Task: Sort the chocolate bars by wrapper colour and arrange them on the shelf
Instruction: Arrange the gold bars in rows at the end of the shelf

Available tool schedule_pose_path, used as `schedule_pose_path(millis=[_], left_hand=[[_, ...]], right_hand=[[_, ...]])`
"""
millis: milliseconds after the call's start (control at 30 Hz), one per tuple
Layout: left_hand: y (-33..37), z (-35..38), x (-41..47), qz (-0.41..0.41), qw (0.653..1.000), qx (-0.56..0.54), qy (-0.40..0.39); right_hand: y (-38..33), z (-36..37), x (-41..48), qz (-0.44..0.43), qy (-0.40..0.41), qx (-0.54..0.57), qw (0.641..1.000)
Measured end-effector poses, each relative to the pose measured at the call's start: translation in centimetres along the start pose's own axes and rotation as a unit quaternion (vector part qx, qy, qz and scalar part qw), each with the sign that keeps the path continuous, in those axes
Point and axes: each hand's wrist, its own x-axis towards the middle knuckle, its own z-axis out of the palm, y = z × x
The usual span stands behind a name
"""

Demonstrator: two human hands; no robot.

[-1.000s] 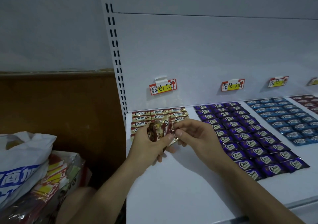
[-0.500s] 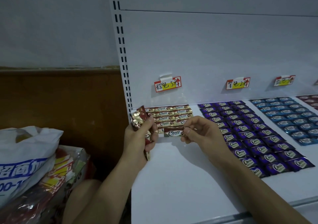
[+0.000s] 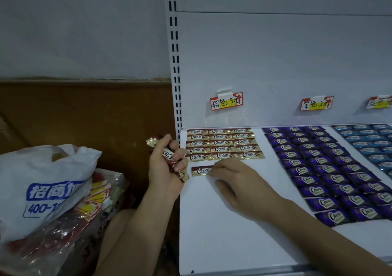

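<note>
Since the earlier frame, right hand point(image 3: 233, 175) has lowered one brown bar point(image 3: 201, 171) onto the shelf point(image 3: 222, 233) at centre frame, fingertips pinching its end (new row started), while left hand point(image 3: 164, 169) grips spare bars point(image 3: 168, 155).

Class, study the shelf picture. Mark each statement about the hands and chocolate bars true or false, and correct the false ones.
1. The right hand presses a brown bar onto the shelf. True.
2. The left hand is empty. False: it grips several brown bars.
3. The purple bars lie right of the brown rows. True.
4. The white bag sits on the shelf. False: it is off the shelf, left of it.
</note>
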Motion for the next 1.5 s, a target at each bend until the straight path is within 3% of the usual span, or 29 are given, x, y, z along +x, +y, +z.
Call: schedule_pose_path(millis=[433, 967, 1100, 1233, 1400, 1500], left_hand=[[1.3, 0.6, 0.1, 0.008, 0.999, -0.043, 0.009], [0.5, 0.7, 0.9, -0.027, 0.999, -0.043, 0.013], [0.2, 1.1, 0.8, -0.027, 0.998, -0.057, 0.011], [-0.6, 2.2, 0.4, -0.023, 0.999, -0.023, 0.005], [-1.2, 3.1, -0.1, -0.016, 1.000, -0.009, 0.003], [-0.3, 2.4, 0.5, 0.044, 0.999, 0.017, 0.018]], right_hand=[[0.4, 0.4, 0.8, -0.016, -0.060, -0.043, 0.997], [0.2, 0.2, 0.9, -0.013, -0.061, -0.033, 0.998], [-0.5, -1.2, 1.5, 0.034, 0.035, 0.103, 0.993], [-2.2, -1.9, 4.4, 0.195, 0.059, 0.355, 0.912], [-2.0, -1.5, 5.2, 0.247, 0.043, 0.457, 0.853], [-0.3, -2.3, 4.1, 0.234, 0.045, 0.422, 0.874]])
